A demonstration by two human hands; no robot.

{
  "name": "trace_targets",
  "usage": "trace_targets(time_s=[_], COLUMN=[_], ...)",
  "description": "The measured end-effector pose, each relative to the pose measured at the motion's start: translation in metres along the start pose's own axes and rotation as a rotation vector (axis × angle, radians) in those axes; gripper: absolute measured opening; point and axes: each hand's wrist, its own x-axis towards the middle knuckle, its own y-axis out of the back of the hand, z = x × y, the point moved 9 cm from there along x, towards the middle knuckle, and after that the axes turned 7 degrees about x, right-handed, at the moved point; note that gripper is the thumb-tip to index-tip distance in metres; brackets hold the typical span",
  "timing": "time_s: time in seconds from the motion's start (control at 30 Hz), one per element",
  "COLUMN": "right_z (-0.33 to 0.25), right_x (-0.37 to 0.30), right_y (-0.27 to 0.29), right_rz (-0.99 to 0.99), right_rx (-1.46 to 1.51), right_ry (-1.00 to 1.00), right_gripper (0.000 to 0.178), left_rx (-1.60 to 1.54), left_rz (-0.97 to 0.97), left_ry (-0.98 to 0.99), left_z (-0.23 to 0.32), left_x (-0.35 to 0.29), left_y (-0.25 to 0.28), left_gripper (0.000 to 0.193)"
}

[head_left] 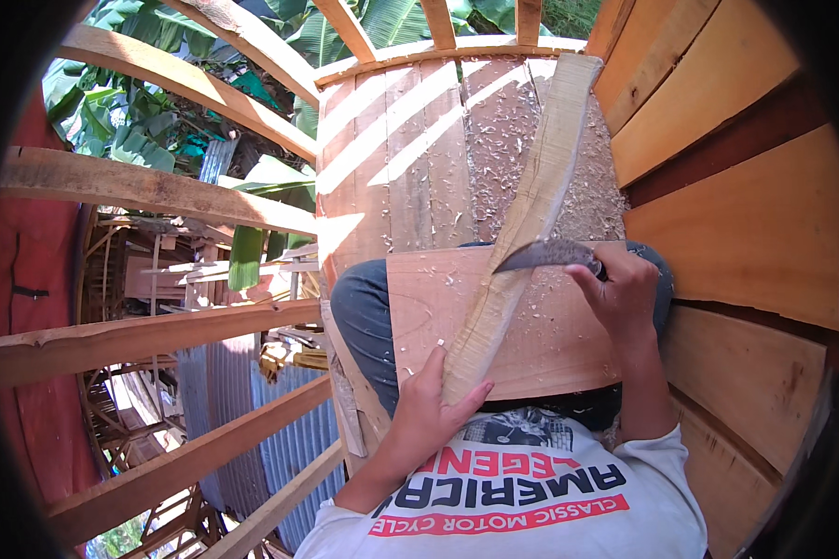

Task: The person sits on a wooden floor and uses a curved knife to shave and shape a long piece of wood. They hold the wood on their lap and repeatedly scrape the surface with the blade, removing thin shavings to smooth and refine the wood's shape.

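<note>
My left hand [426,410] is wrapped around the near end of a long pale wooden stave [522,224], fingers closed on it just above my lap in the lower middle of the frame. The stave runs up and away to the upper right, resting across a flat board [550,340] laid over my knees. My right hand [622,291], right of centre, grips the handle of a curved blade [545,254], fist closed tight, the blade's edge lying against the stave's right side about halfway along.

The shaving looks well under way, I'd judge: curls and chips litter the board and the plank floor [410,158] beyond. The lower stretch already looks tapered and fresh-cut, while the far end keeps its broad, rougher width.
</note>
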Motion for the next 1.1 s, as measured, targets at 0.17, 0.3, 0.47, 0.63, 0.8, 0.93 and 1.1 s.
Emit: trace_targets(time_s=[0.17,0.3,0.47,0.63,0.8,0.93,1.1], right_z=[0.033,-0.009,0.013,-0.02,0.012,-0.029,-0.005], right_x=[-0.005,-0.023,-0.018,-0.016,-0.003,-0.009,-0.01], right_y=[0.001,-0.02,-0.014,-0.022,-0.004,-0.022,-0.023], right_rz=[-0.071,-0.206,-0.11,-0.142,-0.064,-0.236,-0.2], right_rx=[0.121,0.163,0.185,0.13,0.267,0.291,0.382], right_ry=[-0.218,-0.043,-0.312,0.075,-0.159,0.068,-0.277], right_gripper=[0.047,0.05,0.049,0.045,0.042,0.039,0.037], left_rx=[-0.07,-0.039,0.0,0.007,-0.019,-0.007,-0.015], left_rz=[-0.032,0.028,0.053,0.067,-0.031,0.04,0.039], left_ry=[0.016,-0.043,-0.057,-0.028,0.009,-0.04,0.03], left_z=[-0.011,-0.007,0.0,-0.005,-0.002,-0.007,-0.011], left_x=[-0.008,-0.002,0.0,0.002,-0.005,0.0,0.007], left_y=[-0.011,-0.007,0.002,0.01,0.0,0.004,0.015], left_gripper=[0.052,0.053,0.053,0.05,0.05,0.048,0.047])
